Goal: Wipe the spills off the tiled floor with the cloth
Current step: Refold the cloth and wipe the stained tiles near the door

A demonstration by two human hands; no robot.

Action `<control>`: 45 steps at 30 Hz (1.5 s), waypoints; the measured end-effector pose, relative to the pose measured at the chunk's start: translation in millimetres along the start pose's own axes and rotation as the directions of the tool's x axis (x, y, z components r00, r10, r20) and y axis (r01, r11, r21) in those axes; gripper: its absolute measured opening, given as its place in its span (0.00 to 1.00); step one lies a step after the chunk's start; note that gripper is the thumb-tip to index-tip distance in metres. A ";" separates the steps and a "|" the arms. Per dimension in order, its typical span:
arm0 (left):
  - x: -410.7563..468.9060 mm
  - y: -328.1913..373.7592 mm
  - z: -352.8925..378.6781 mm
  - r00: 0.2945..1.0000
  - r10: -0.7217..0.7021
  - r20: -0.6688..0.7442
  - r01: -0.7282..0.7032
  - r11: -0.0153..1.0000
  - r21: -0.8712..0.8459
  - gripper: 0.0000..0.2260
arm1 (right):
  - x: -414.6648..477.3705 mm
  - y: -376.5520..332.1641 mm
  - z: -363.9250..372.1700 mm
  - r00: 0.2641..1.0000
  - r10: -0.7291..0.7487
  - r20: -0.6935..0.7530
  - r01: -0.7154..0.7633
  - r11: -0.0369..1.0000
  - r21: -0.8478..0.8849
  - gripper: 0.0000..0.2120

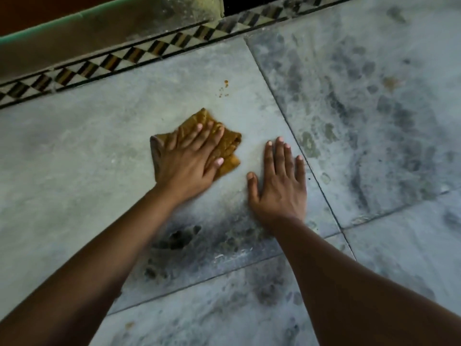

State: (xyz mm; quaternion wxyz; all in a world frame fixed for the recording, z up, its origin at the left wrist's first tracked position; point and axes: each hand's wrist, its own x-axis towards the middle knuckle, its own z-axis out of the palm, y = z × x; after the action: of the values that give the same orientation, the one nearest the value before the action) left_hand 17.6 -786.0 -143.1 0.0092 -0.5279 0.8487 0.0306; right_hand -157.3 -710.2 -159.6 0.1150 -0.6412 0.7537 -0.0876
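Observation:
A folded cloth (228, 146), stained mustard yellow with a grey edge at its left, lies flat on a large grey floor tile (74, 151). My left hand (189, 158) presses down on it with straight, spread fingers. My right hand (279, 183) rests flat on the same tile just right of the cloth, fingers straight, holding nothing. A few small brown spill drops (224, 89) sit on the tile beyond the cloth, apart from it.
A black and cream diamond-patterned border strip (119, 58) runs along the far edge, with a raised step (87, 28) behind it. Dark smudges (179, 239) mark the tile near my wrists. The tile to the right (374, 108) is mottled with dark stains.

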 end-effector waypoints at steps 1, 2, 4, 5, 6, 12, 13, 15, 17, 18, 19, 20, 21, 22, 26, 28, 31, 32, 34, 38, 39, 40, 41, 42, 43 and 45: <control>-4.4 -5.9 -1.6 1.000 0.017 0.022 -0.017 1.000 0.023 0.30 | -0.7 -0.4 0.0 1.000 0.001 0.005 -0.001 1.000 0.000 0.34; 3.9 -12.5 -3.9 0.999 0.014 0.034 -0.015 0.999 0.037 0.29 | -0.4 -0.4 0.1 1.000 0.003 0.004 -0.003 1.000 0.002 0.34; 39.9 -19.7 -6.6 0.997 -0.066 0.031 0.065 0.997 0.036 0.28 | -0.6 0.1 -1.1 1.000 0.005 0.010 -0.005 1.000 0.006 0.34; 58.2 -19.9 -6.8 0.992 -0.115 0.042 0.114 0.993 0.030 0.27 | -1.0 0.1 -1.3 1.000 0.008 0.016 -0.008 1.000 0.004 0.34; 69.3 -18.9 -6.0 0.985 -0.162 0.062 0.161 0.987 0.024 0.26 | -1.1 -0.2 -1.2 1.000 0.005 0.018 -0.005 1.000 0.000 0.34; -27.8 -9.6 2.4 0.999 0.031 0.031 -0.031 0.999 -0.010 0.30 | -0.1 -0.3 -0.5 1.000 -0.001 0.010 0.001 1.000 -0.005 0.34; -37.1 -15.4 4.8 0.998 0.055 0.044 -0.054 0.998 -0.021 0.30 | -0.7 -0.5 -0.6 1.000 0.000 0.007 0.000 1.000 -0.003 0.34; -17.2 -31.4 4.5 0.998 -0.007 0.062 0.009 1.000 -0.027 0.30 | -0.2 -0.3 -0.6 1.000 -0.001 -0.003 0.001 1.000 0.015 0.35; 32.8 -41.8 2.9 0.982 -0.174 0.068 0.174 0.985 0.001 0.29 | -0.2 0.2 -1.9 1.000 -0.004 0.008 0.003 1.000 0.019 0.34; 62.4 -47.1 1.7 0.965 -0.250 0.078 0.252 0.968 -0.010 0.29 | -0.1 -0.4 -2.0 1.000 -0.006 0.012 0.006 1.000 0.023 0.34; 93.2 -50.3 -0.5 0.947 -0.305 0.100 0.310 0.950 -0.041 0.29 | 0.2 -0.1 -1.8 1.000 -0.008 0.011 0.008 1.000 0.025 0.34; 120.5 -50.5 -2.8 0.934 -0.336 0.123 0.347 0.935 -0.073 0.29 | -0.3 -0.1 -1.9 1.000 -0.008 0.014 0.008 1.000 0.026 0.34; 141.6 -45.4 -5.7 0.931 -0.340 0.131 0.353 0.931 -0.096 0.29 | -0.1 0.1 -2.0 1.000 -0.008 0.012 0.007 1.000 0.028 0.34; 153.1 -34.6 -6.3 0.939 -0.316 0.134 0.330 0.938 -0.101 0.28 | -0.3 0.4 -2.3 1.000 -0.006 0.012 0.006 1.000 0.028 0.34; 104.1 11.0 -2.5 0.994 0.057 0.092 -0.049 0.995 -0.091 0.29 | -0.6 0.2 -3.9 1.000 -0.003 0.026 0.003 1.000 0.020 0.34; 46.0 5.2 1.9 0.975 0.219 0.044 -0.215 0.973 -0.087 0.29 | -0.8 0.5 -4.0 0.999 -0.007 0.032 0.006 1.000 0.029 0.34; 25.6 -33.1 2.6 0.992 0.127 -0.005 -0.127 0.983 -0.133 0.31 | -1.1 0.3 -3.6 1.000 -0.003 0.029 0.001 0.999 0.050 0.34; 41.2 -41.3 0.3 1.000 0.031 -0.006 -0.031 0.988 -0.151 0.31 | -0.7 -0.1 -3.7 1.000 -0.003 0.027 0.002 0.999 0.055 0.34; 90.2 -40.9 -4.4 0.986 -0.166 0.033 0.169 0.972 -0.166 0.31 | -0.8 0.2 -4.1 1.000 -0.002 0.027 0.001 0.998 0.056 0.34; 144.9 4.1 -5.0 0.992 -0.104 0.070 0.109 0.990 -0.084 0.30 | 0.0 -0.8 -3.9 1.000 -0.003 0.021 0.002 0.999 0.050 0.34; 133.0 16.9 -3.0 0.998 -0.013 0.065 0.018 0.997 -0.079 0.32 | 0.3 -0.6 -4.3 1.000 -0.005 0.027 0.004 0.999 0.049 0.34; 110.6 26.0 -1.2 0.996 0.072 0.056 -0.067 0.994 -0.084 0.33 | -0.1 -1.0 -4.9 0.999 -0.007 0.033 0.005 0.998 0.056 0.34; 85.6 28.0 0.9 0.989 0.147 0.033 -0.143 0.985 -0.095 0.34 | 0.1 -1.1 -5.4 0.999 -0.007 0.033 0.004 0.998 0.065 0.34; 62.6 23.2 2.2 0.978 0.208 0.005 -0.205 0.971 -0.123 0.35 | -0.4 -0.8 -5.8 0.999 -0.006 0.031 0.004 0.998 0.069 0.34; 47.9 13.0 1.6 0.973 0.231 -0.026 -0.232 0.963 -0.134 0.35 | -0.6 -0.5 -6.0 1.000 -0.007 0.029 0.005 0.998 0.069 0.34; 55.3 -15.7 3.7 0.989 0.144 -0.039 -0.147 0.984 -0.105 0.37 | -1.1 -0.2 -4.5 1.000 -0.005 0.017 0.004 0.997 0.072 0.34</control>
State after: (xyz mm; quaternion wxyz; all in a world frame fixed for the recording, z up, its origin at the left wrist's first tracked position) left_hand 7.2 -842.2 -150.1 -0.0349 -0.4647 0.8821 0.0683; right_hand -158.2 -709.1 -155.2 0.1442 -0.6391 0.7475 -0.1095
